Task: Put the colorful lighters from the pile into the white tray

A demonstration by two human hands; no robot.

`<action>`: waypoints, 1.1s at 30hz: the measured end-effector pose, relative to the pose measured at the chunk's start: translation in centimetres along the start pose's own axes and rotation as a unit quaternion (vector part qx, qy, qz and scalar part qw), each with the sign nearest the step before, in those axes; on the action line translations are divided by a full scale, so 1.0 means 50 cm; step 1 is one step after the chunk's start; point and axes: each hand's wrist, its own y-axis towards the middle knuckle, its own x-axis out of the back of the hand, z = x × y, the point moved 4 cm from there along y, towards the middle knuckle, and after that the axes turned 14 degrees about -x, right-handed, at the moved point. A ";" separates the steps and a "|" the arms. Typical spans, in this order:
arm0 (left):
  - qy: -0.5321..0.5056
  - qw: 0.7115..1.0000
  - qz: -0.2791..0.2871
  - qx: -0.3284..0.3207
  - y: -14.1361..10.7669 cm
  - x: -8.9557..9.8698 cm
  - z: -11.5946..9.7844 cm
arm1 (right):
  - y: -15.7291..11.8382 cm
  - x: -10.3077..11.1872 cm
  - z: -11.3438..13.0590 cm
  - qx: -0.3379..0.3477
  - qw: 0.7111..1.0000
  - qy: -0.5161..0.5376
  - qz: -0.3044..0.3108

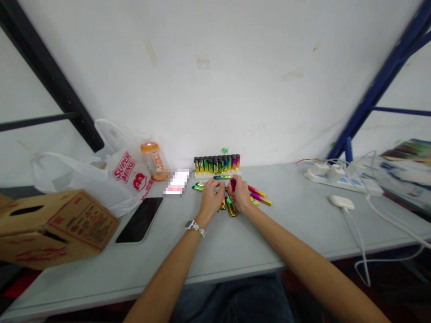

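Several colourful metallic lighters stand upright in rows in a pale holder [218, 174] against the wall. In front of it, more lighters lie loose on the grey table, among them a green and gold one [230, 207] between my hands and a purple and gold one [261, 198] to the right. My left hand [213, 197], with a silver watch at the wrist, has its fingers bent over the pile; what it holds, if anything, is hidden. My right hand [240, 193] is closed on a dark red lighter [233, 183], close to the left fingertips.
On the left are a cardboard box [77, 224], a black phone [140, 220], a white plastic bag [114, 179] and an orange bottle [154, 161]. A power strip [343, 181] and a white charger [342, 202] with cables lie on the right.
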 end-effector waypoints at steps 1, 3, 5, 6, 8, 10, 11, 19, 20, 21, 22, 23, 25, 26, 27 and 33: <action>-0.001 1.000 0.000 -0.001 0.000 0.000 -0.001 | 0.000 0.000 0.001 0.006 1.000 -0.006 -0.005; -0.003 1.000 0.000 -0.001 0.000 0.001 -0.003 | -0.001 -0.001 0.003 0.012 1.000 -0.012 -0.006; -0.005 1.000 -0.001 0.000 0.000 0.001 -0.005 | -0.003 -0.001 0.001 0.001 1.000 -0.010 -0.009; -0.005 1.000 -0.001 0.000 0.000 0.002 -0.005 | -0.003 -0.001 -0.001 -0.010 1.000 -0.007 -0.006; -0.005 1.000 -0.002 0.000 0.001 0.003 -0.004 | -0.003 -0.005 -0.002 -0.022 1.000 0.003 0.015; -0.004 1.000 -0.002 0.000 0.001 0.004 -0.001 | -0.004 -0.009 0.002 -0.018 0.999 0.018 0.043; -0.003 1.000 -0.003 0.001 0.002 0.004 0.000 | -0.003 -0.011 0.005 -0.013 0.998 0.028 0.054; -0.015 1.000 0.002 0.006 -0.001 -0.001 0.003 | 0.019 0.030 0.044 0.100 0.994 -0.035 0.041; -0.014 1.000 0.004 0.007 -0.001 -0.002 0.002 | 0.023 0.044 0.054 0.127 0.988 -0.081 0.021; -0.012 1.000 0.006 0.008 -0.002 -0.002 0.001 | 0.028 0.058 0.064 0.150 0.980 -0.133 0.001; -0.012 1.000 0.008 0.009 -0.002 -0.002 -0.001 | 0.035 0.073 0.076 0.172 0.968 -0.183 -0.026; -0.012 1.000 0.010 0.009 -0.002 -0.001 -0.002 | 0.042 0.087 0.089 0.190 0.954 -0.227 -0.048; -0.013 1.000 0.014 0.012 -0.001 0.001 -0.003 | 0.064 0.108 0.114 0.209 0.927 -0.309 -0.048; -0.014 1.000 0.016 0.014 -0.001 0.001 -0.002 | 0.077 0.117 0.125 0.210 0.917 -0.337 -0.042; -0.013 1.000 0.018 0.016 -0.001 0.002 -0.001 | 0.091 0.125 0.136 0.212 0.907 -0.361 -0.039; -0.015 0.999 0.034 0.016 -0.003 -0.007 0.008 | 0.159 0.151 0.185 0.283 0.843 -0.448 -0.089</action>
